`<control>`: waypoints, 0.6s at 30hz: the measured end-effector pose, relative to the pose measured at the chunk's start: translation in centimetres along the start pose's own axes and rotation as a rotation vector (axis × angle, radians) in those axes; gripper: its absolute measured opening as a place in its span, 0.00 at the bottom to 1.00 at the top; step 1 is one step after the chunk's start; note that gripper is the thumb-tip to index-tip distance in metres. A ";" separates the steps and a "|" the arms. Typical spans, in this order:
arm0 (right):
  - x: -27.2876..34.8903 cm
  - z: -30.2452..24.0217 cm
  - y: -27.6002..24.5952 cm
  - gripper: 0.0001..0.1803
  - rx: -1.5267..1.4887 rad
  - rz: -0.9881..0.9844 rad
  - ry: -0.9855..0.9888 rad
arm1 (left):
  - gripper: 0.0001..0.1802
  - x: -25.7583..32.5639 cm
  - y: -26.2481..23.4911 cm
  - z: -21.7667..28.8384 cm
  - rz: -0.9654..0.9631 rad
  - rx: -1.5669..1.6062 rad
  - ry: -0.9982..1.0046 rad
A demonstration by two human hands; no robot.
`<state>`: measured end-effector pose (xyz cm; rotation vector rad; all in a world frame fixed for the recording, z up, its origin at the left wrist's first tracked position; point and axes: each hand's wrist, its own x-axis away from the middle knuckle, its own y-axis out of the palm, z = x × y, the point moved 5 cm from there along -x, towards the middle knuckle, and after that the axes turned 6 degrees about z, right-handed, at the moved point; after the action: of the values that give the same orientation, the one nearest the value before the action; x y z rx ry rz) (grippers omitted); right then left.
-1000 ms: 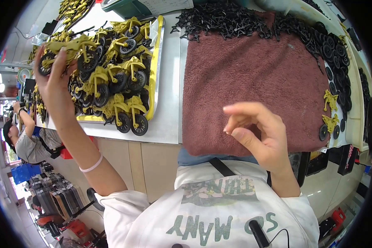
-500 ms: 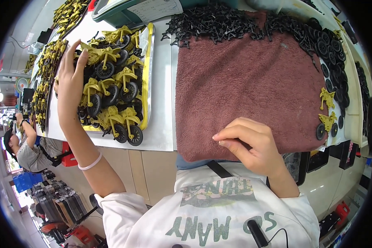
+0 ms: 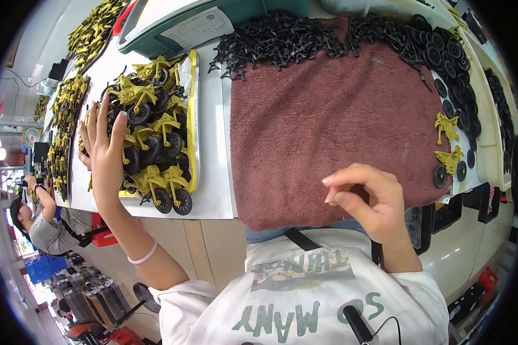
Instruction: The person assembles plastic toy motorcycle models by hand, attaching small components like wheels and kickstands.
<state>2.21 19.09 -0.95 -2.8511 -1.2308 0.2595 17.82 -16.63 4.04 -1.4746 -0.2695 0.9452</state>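
Containing toy motorbikes [image 3: 135, 94]: yellow-rimmed tray [image 3: 193, 144] | left fingers [image 3: 102, 121] spread | right fingers [image 3: 360, 173] curled, parted

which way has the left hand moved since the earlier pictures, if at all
Yes, to the right: the left hand is now closer to the maroon towel than before.

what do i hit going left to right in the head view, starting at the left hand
left hand → tray's yellow right rim → brown towel's left edge → right hand → yellow toy parts → cream bin
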 end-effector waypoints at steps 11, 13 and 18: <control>1.1 -1.1 -3.3 0.08 -0.129 0.081 0.021 | 0.33 -2.1 1.9 -2.9 -0.056 0.098 0.209; 1.7 -0.9 -5.6 0.07 -0.087 0.137 0.043 | 0.34 -1.9 1.5 -1.9 -0.025 0.033 0.183; 4.8 -1.7 -14.8 0.11 0.429 0.652 -0.187 | 0.35 -2.4 1.6 -1.1 -0.072 -0.024 0.131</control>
<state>-4.95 32.84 1.40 -2.7647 -0.1646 0.7117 16.47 -19.35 3.34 -1.5322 -0.2375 0.7867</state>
